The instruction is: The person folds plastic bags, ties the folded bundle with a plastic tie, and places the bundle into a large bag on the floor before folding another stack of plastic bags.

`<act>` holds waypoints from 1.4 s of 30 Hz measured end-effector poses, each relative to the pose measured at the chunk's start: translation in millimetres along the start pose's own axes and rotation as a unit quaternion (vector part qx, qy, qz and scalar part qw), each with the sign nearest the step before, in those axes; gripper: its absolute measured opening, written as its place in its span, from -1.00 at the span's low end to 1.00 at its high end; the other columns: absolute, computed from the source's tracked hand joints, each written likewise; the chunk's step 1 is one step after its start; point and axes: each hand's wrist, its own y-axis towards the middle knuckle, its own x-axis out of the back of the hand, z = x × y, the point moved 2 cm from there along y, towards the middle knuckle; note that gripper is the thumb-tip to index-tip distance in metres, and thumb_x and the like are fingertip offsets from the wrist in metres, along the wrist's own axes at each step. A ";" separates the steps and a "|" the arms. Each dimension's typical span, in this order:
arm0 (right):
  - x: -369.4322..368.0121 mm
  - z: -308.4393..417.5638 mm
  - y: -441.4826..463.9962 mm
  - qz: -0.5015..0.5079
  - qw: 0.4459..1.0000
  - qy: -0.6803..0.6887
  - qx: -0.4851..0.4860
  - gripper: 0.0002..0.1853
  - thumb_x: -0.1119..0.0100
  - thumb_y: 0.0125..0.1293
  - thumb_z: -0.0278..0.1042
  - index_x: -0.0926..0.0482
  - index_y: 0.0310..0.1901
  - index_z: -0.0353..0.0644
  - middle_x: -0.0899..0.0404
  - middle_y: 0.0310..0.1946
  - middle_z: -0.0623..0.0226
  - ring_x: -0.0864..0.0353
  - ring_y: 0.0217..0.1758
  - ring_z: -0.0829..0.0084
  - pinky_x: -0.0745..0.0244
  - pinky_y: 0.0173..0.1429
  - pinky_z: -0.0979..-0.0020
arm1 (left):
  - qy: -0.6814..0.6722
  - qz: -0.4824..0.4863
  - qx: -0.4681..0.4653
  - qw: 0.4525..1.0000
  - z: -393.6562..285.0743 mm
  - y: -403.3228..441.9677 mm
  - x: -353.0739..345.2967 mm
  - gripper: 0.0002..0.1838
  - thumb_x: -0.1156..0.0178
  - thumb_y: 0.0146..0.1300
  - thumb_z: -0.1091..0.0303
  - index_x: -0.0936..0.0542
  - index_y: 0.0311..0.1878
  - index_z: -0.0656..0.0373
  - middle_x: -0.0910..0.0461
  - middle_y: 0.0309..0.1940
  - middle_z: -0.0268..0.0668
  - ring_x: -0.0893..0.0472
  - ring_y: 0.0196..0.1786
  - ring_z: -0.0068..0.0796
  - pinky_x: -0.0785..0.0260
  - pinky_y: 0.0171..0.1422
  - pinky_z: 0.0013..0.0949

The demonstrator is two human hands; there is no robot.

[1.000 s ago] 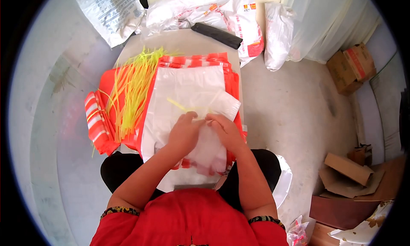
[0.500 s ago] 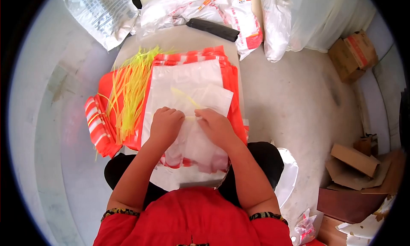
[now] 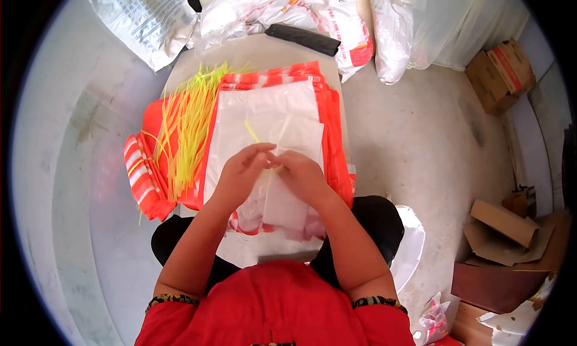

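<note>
My left hand [image 3: 243,173] and my right hand [image 3: 302,176] meet over a stack of white translucent plastic bags [image 3: 264,102], fingertips almost touching. A thin yellow strip [image 3: 250,131] sticks out beyond the left fingers, and a bit of it shows by the right thumb. Both hands pinch at the strip, though the fingers partly hide the grip. Below them the upper white bag looks gathered in folds. Red-and-white striped plastic bags [image 3: 332,123] lie underneath. To the left, a bunch of loose yellow strips [image 3: 187,144] spreads over red plastic.
A rolled striped bundle [image 3: 142,177] lies at the table's left edge. Behind the stack are a black roll [image 3: 302,39] and white printed sacks [image 3: 345,27]. Cardboard boxes [image 3: 499,75] stand on the floor at right, with an opened carton [image 3: 505,235] nearer me.
My hands have come closer together, the left one moving right and up with its fingers less curled. The strip's protruding end has shifted, and the view has moved slightly.
</note>
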 end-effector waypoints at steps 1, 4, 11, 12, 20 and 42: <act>1.7 0.2 0.0 0.013 0.999 0.017 -0.026 -0.85 -0.25 0.42 -0.38 -0.68 -0.06 -0.20 -0.67 -0.17 0.17 -0.67 -0.06 0.10 -0.54 0.03 0.16 | -0.045 -0.013 0.010 0.999 1.9 2.9 3.1 -0.58 -0.23 0.38 0.57 -0.62 0.29 0.15 -0.71 -0.02 -0.33 -0.65 -0.07 -0.50 -0.50 0.04 -0.37; 5.6 5.4 0.3 0.034 0.995 0.062 -0.067 -0.82 -0.18 0.50 -0.33 -0.68 0.00 -0.20 -0.72 -0.09 0.18 -0.69 0.00 0.15 -0.54 0.10 0.24 | 0.037 -0.012 -0.020 0.999 20.8 8.0 0.3 -0.56 -0.23 0.37 0.59 -0.59 0.31 0.15 -0.69 0.02 -0.33 -0.64 -0.08 -0.53 -0.50 0.00 -0.41; 11.0 9.8 0.3 0.017 0.988 0.118 -0.094 -0.80 -0.20 0.50 -0.29 -0.58 -0.02 -0.23 -0.69 -0.22 0.10 -0.68 -0.08 0.05 -0.55 -0.02 0.15 | 0.214 -0.054 -0.037 0.975 12.7 9.2 -16.8 -0.89 -0.37 0.33 0.47 -0.70 -0.15 0.30 -0.64 -0.31 -0.28 -0.60 -0.27 -0.48 -0.45 -0.16 -0.39; 13.6 14.3 -0.3 0.021 0.987 0.113 -0.113 -0.80 -0.21 0.49 -0.30 -0.57 0.00 -0.24 -0.69 -0.23 0.10 -0.68 -0.08 0.05 -0.55 -0.02 0.14 | 0.197 -0.064 -0.026 0.978 22.3 10.6 -16.8 -0.89 -0.37 0.34 0.45 -0.69 -0.17 0.30 -0.63 -0.33 -0.28 -0.59 -0.29 -0.46 -0.44 -0.17 -0.39; 14.8 11.3 -6.6 -0.059 0.983 -0.143 0.095 -0.72 -0.24 0.25 -0.50 -0.61 0.02 -0.19 -0.62 -0.19 0.20 -0.63 -0.07 0.15 -0.58 -0.05 0.15 | 0.283 -0.058 -0.059 0.955 19.9 11.2 -17.5 -0.88 -0.33 0.38 0.43 -0.68 -0.22 0.30 -0.59 -0.37 -0.20 -0.58 -0.34 -0.34 -0.41 -0.23 -0.31; 12.7 6.6 -1.8 -0.066 0.979 -0.156 0.111 -0.94 -0.36 0.22 -0.42 -0.69 -0.30 -0.17 -0.65 -0.31 0.24 -0.64 -0.12 0.14 -0.54 -0.06 0.14 | 0.163 -0.065 0.006 0.985 33.2 1.5 -10.1 -0.88 -0.30 0.43 0.44 -0.69 -0.12 0.30 -0.66 -0.35 -0.26 -0.60 -0.27 -0.53 -0.47 -0.12 -0.41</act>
